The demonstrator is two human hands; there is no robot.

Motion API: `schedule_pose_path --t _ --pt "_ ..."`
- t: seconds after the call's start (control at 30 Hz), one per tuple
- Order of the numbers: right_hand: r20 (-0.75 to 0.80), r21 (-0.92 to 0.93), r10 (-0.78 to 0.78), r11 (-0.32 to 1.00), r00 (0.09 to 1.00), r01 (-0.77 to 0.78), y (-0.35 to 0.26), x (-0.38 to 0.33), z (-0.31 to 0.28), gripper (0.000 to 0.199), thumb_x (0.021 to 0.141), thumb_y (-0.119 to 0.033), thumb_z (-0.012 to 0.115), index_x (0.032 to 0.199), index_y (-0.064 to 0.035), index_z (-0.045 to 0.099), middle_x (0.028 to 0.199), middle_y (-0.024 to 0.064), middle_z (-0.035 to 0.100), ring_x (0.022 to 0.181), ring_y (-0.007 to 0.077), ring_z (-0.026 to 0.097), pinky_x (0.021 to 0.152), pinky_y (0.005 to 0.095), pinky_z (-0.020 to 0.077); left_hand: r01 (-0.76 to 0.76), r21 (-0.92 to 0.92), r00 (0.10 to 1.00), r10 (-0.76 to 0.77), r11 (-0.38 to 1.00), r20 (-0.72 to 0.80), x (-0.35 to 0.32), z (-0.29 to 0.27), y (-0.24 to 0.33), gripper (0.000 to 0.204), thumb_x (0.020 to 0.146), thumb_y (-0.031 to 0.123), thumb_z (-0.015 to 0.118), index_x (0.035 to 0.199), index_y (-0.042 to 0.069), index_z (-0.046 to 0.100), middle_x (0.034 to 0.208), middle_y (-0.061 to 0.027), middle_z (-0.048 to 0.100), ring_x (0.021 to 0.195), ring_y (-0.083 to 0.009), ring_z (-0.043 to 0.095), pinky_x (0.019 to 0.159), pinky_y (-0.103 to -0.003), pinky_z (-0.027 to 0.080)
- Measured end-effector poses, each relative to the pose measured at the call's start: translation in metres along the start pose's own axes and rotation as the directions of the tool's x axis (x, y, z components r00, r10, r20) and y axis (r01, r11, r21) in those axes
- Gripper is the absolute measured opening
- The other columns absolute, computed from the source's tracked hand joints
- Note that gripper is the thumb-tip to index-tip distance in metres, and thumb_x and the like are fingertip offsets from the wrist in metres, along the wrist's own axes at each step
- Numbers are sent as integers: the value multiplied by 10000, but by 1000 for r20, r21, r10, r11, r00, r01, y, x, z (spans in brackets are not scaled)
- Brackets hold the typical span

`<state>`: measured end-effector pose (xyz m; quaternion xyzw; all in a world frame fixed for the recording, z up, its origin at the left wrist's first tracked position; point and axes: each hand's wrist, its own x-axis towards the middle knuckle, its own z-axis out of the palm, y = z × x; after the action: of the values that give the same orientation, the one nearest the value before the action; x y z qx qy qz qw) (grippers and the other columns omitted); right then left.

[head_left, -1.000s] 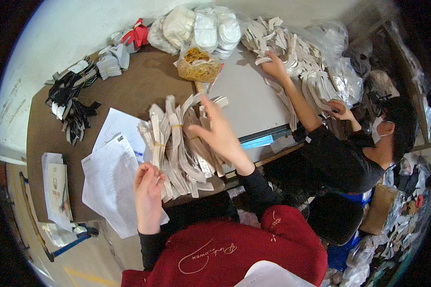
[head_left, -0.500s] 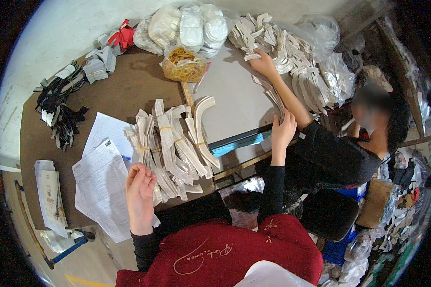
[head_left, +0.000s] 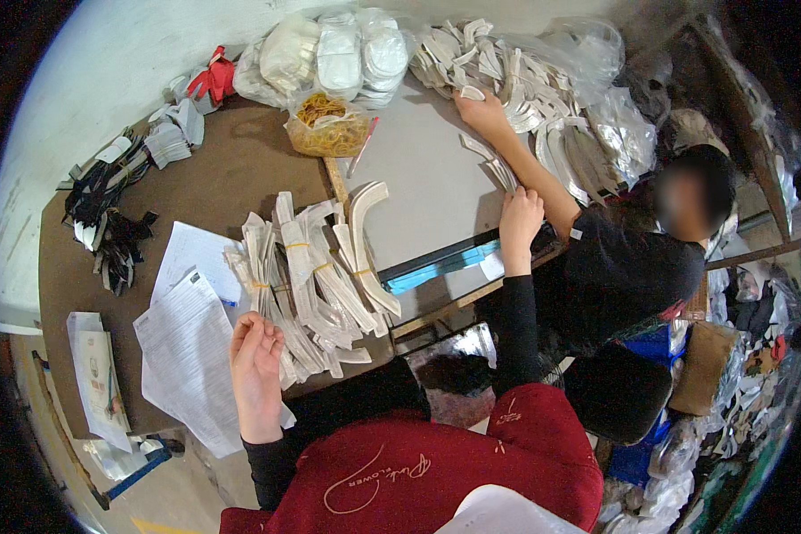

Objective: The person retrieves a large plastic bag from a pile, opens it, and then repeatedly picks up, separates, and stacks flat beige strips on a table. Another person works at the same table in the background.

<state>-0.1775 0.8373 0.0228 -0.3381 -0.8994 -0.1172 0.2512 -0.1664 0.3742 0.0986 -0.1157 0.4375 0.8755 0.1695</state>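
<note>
In my right hand (head_left: 521,222), fingers closed, are the near ends of a few pale curved strips (head_left: 489,161) at the grey tabletop's right side. My left hand (head_left: 257,374) hovers at the desk's near edge, beside tied bundles of pale curved strips (head_left: 316,280). Its fingers are bent and gathered at the tips; anything between them is too small to make out. Yellow rubber bands circle the bundles. Another person's hand (head_left: 482,111) reaches over to the large heap of loose curved strips (head_left: 529,80) at the back and grips a strip there.
Behind the bundles sits a bag of yellow rubber bands (head_left: 327,133), with bags of white pieces (head_left: 338,53) farther back. Paper sheets (head_left: 187,343) overhang the desk's near edge. Black strips (head_left: 111,214) lie at far left. The other person's arm (head_left: 543,182) crosses close to my right hand.
The view has shifted slightly. My right hand has edged away from me, still at the strips. My left hand stays by the bundles. The other person's head and torso have moved.
</note>
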Motion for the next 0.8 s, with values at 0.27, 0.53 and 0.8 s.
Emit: schedule_pose_path --t 0.27,0.53,0.8 --pt "77 227 -151 965 985 131 -59 -38 -38 244 872 -195 593 964 24 647 957 170 589 889 346 560 795 431 465 11 2 1000 -11 1000 29 -5 11 -3 111 920 159 597 942 84 517 859 -5 514 831 -119 520 787 -260 424" --pt "23 418 -187 894 982 160 -104 -57 -53 323 881 -199 597 1113 22 635 1197 187 558 1084 382 491 910 460 432 5 34 1000 -4 999 -5 -10 -5 5 86 924 165 588 926 106 526 862 18 514 857 -99 522 830 -268 414" --pt "273 555 -263 829 925 72 -92 -46 -50 323 889 -202 578 1100 41 615 1206 229 563 1039 409 544 896 474 439 6 -1 999 -7 1000 -48 -12 -16 5 85 932 160 576 932 91 526 868 16 506 850 -94 513 834 -268 419"
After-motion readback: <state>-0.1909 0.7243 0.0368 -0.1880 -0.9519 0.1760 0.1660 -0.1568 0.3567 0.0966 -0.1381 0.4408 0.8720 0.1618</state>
